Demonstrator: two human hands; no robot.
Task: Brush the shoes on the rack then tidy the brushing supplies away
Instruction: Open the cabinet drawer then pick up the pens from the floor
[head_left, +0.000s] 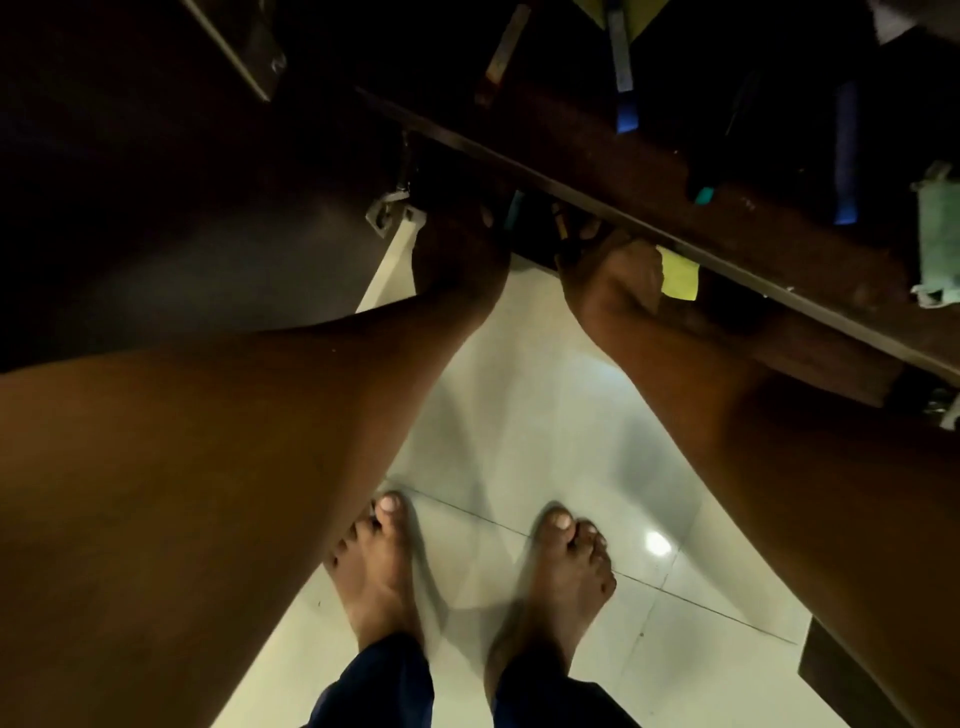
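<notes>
Dark wood makes up the rack (649, 171), whose near shelf edge crosses the far right of the view, and both hands reach in under it: the left hand (460, 254) and the right hand (610, 286) sit a little apart, fingers hidden in the shadow, so I cannot tell whether either grips anything. A yellow cloth (679, 273) shows just beside the right hand, and no shoe can be made out clearly in the gloom. To do this reach well, I judge it best to feel for a firm hold before drawing anything out over the pale tiled floor (545, 415).
</notes>
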